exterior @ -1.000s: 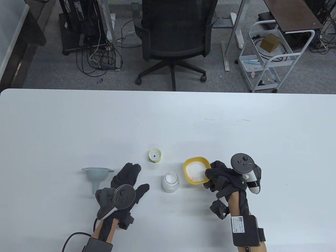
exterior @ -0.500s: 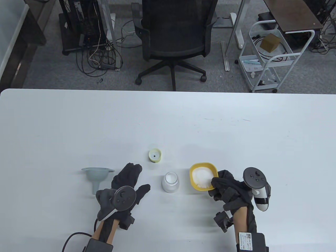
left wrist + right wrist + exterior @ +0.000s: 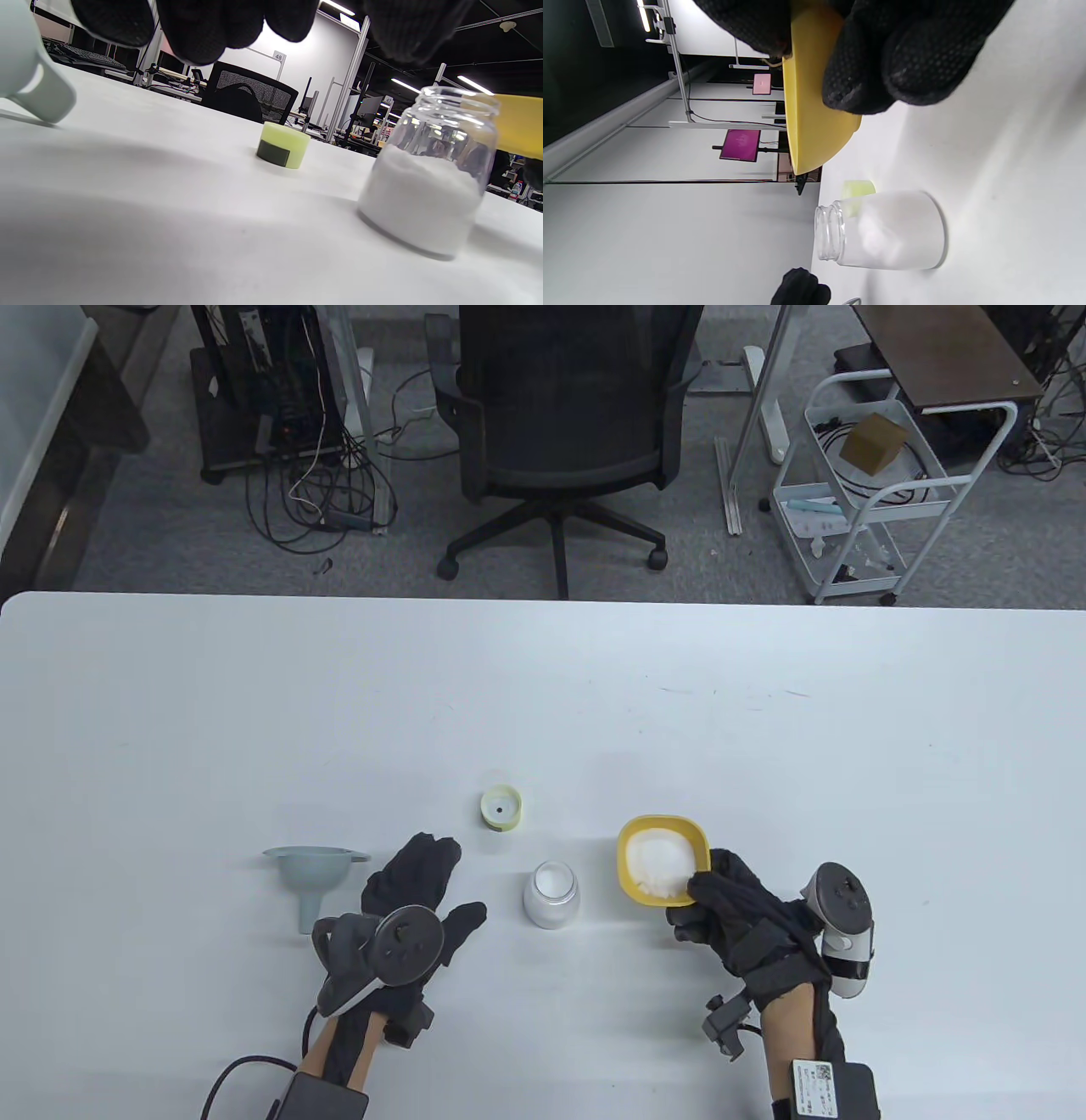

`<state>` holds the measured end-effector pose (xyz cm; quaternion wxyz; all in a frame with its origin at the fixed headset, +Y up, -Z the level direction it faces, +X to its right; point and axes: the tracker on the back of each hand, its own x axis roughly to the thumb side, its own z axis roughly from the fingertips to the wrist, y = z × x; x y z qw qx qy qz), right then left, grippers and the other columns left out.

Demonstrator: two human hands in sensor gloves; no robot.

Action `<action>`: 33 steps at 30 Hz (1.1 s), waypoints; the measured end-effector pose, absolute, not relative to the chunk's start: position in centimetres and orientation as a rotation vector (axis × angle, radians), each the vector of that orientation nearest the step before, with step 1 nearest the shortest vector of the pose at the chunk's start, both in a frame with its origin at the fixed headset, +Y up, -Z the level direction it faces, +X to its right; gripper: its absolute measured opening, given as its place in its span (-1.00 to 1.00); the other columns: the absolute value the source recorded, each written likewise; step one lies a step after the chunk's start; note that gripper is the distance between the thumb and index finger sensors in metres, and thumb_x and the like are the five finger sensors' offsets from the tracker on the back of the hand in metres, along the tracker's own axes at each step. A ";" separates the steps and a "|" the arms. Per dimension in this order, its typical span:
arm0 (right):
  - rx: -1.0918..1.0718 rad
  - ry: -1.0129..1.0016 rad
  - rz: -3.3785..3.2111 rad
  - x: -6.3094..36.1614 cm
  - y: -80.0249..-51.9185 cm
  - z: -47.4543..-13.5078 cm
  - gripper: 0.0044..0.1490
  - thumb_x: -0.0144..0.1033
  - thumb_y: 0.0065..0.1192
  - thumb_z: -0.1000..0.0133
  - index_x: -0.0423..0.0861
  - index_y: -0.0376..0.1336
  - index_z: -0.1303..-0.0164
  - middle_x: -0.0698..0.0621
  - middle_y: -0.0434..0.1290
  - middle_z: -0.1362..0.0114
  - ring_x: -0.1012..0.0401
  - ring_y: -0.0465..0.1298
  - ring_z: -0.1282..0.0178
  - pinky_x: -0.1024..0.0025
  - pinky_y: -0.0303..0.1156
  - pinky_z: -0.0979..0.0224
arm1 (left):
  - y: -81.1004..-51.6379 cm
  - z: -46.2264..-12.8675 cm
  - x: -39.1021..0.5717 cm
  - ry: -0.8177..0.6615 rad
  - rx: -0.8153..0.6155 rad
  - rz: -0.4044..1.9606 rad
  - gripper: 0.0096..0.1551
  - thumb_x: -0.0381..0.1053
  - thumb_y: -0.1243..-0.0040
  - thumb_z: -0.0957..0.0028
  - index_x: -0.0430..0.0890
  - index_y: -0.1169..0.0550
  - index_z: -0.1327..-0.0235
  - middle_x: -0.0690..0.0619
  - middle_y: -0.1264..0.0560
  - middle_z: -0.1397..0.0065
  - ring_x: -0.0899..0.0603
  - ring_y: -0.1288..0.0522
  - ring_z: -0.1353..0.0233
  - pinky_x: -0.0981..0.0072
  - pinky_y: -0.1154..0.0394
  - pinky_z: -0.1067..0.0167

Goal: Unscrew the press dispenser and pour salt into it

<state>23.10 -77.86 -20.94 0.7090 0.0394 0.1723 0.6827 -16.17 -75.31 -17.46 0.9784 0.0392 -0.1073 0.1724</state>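
Observation:
An open glass jar (image 3: 551,895), the dispenser body, stands on the white table (image 3: 543,687) more than half full of salt; it also shows in the left wrist view (image 3: 428,186) and the right wrist view (image 3: 882,231). Its yellow-green press cap (image 3: 501,807) lies upside down behind it. My right hand (image 3: 721,908) pinches the near rim of a yellow bowl (image 3: 663,858) of salt and holds it level, right of the jar and off the table (image 3: 814,101). My left hand (image 3: 416,891) rests flat and empty left of the jar.
A grey funnel (image 3: 310,878) lies on its side left of my left hand; its spout shows in the left wrist view (image 3: 29,80). An office chair (image 3: 560,415) and a white cart (image 3: 865,492) stand beyond the table's far edge.
My right hand has carried the yellow bowl to the right, away from the jar's mouth, and levelled it. My left hand, the jar, cap and funnel have stayed put.

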 end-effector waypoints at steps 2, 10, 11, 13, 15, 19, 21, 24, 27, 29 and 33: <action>0.088 0.370 1.496 23.1 -78.0 -21.0 -0.07 -0.32 0.08 -0.46 -0.70 -0.20 -0.59 -0.69 0.17 -0.47 -0.09 0.55 -0.21 -0.04 0.56 -0.30 | -75.2 -17.5 -16.3 -0.219 0.087 0.354 0.09 0.36 -0.19 -0.08 -0.23 -0.24 -0.75 -0.44 -0.25 -0.71 -0.51 -0.40 -0.57 -0.48 -0.37 -0.35; 0.108 0.330 1.517 22.6 -78.0 -21.0 -0.05 -0.28 0.09 -0.42 -0.72 -0.16 -0.57 -0.68 0.22 -0.44 -0.08 0.57 -0.25 -0.03 0.58 -0.34 | -72.7 -18.0 -17.7 -0.193 0.156 0.335 0.13 0.37 -0.19 -0.08 -0.24 -0.20 -0.78 -0.47 -0.21 -0.73 -0.56 -0.35 -0.59 -0.48 -0.36 -0.37; 0.110 0.327 1.526 22.6 -78.0 -21.0 -0.05 -0.29 0.10 -0.42 -0.72 -0.16 -0.57 -0.68 0.22 -0.44 -0.08 0.57 -0.25 -0.03 0.58 -0.34 | -72.3 -18.1 -18.2 -0.175 0.168 0.331 0.14 0.37 -0.19 -0.07 -0.23 -0.19 -0.79 -0.48 -0.21 -0.73 -0.57 -0.34 -0.59 -0.49 -0.35 -0.37; 0.113 0.321 1.536 22.5 -78.0 -21.0 -0.05 -0.29 0.10 -0.42 -0.72 -0.16 -0.57 -0.67 0.22 -0.44 -0.08 0.57 -0.25 -0.03 0.57 -0.34 | -71.7 -18.2 -19.4 -0.129 0.180 0.326 0.19 0.39 -0.19 -0.07 -0.25 -0.15 -0.81 -0.51 -0.17 -0.75 -0.63 -0.27 -0.61 -0.53 -0.31 -0.38; 0.116 0.317 1.544 22.5 -77.9 -20.9 -0.05 -0.29 0.10 -0.42 -0.72 -0.17 -0.57 -0.67 0.22 -0.45 -0.08 0.57 -0.25 -0.03 0.57 -0.34 | -71.4 -18.2 -20.4 -0.078 0.175 0.309 0.27 0.43 -0.18 -0.05 -0.28 -0.12 -0.83 -0.54 -0.14 -0.76 -0.67 -0.23 -0.62 -0.58 -0.27 -0.37; 0.130 0.317 1.571 22.1 -77.7 -20.9 -0.06 -0.30 0.11 -0.42 -0.71 -0.16 -0.57 -0.67 0.22 -0.45 -0.09 0.57 -0.25 -0.04 0.57 -0.34 | -71.2 -18.6 -23.3 0.081 0.079 0.269 0.46 0.55 -0.14 0.00 -0.42 -0.07 -0.85 -0.61 -0.12 -0.76 -0.74 -0.18 -0.61 -0.67 -0.22 -0.36; 0.138 0.319 1.577 21.9 -77.6 -20.9 -0.06 -0.30 0.11 -0.42 -0.71 -0.16 -0.57 -0.67 0.22 -0.46 -0.09 0.57 -0.25 -0.05 0.57 -0.34 | -71.3 -18.9 -24.3 0.135 0.024 0.272 0.54 0.58 -0.12 0.00 -0.49 -0.01 -0.85 -0.67 -0.08 -0.75 -0.78 -0.14 -0.60 -0.69 -0.19 -0.35; 0.149 0.321 1.585 21.8 -77.5 -20.9 -0.06 -0.31 0.11 -0.42 -0.71 -0.16 -0.57 -0.67 0.22 -0.46 -0.10 0.57 -0.25 -0.05 0.56 -0.34 | -71.7 -19.5 -26.0 0.222 -0.038 0.299 0.63 0.60 -0.11 0.01 -0.58 0.04 -0.83 -0.73 -0.08 -0.73 -0.80 -0.17 -0.58 -0.69 -0.21 -0.34; 0.152 0.319 1.590 21.9 -77.6 -21.0 -0.06 -0.31 0.12 -0.42 -0.70 -0.16 -0.58 -0.66 0.21 -0.46 -0.10 0.57 -0.25 -0.05 0.56 -0.34 | -71.6 -21.0 -27.8 0.313 -0.184 0.303 0.70 0.62 -0.10 0.03 -0.67 0.07 -0.79 -0.79 -0.08 -0.70 -0.80 -0.21 -0.55 -0.66 -0.24 -0.34; 0.147 0.320 1.587 21.8 -77.6 -21.0 -0.06 -0.31 0.12 -0.42 -0.70 -0.16 -0.58 -0.66 0.22 -0.46 -0.10 0.56 -0.25 -0.05 0.56 -0.33 | -71.5 -22.1 -28.9 0.363 -0.309 0.303 0.74 0.63 -0.09 0.04 -0.73 0.09 -0.76 -0.81 -0.10 -0.68 -0.79 -0.25 -0.54 -0.63 -0.27 -0.33; 0.145 0.315 1.588 21.8 -77.6 -21.0 -0.07 -0.31 0.12 -0.42 -0.70 -0.16 -0.58 -0.66 0.22 -0.46 -0.10 0.57 -0.24 -0.05 0.56 -0.33 | -71.8 -23.7 -30.2 0.447 -0.514 0.327 0.79 0.63 -0.12 0.07 -0.79 0.10 -0.72 -0.83 -0.13 -0.65 -0.75 -0.32 -0.51 -0.59 -0.33 -0.32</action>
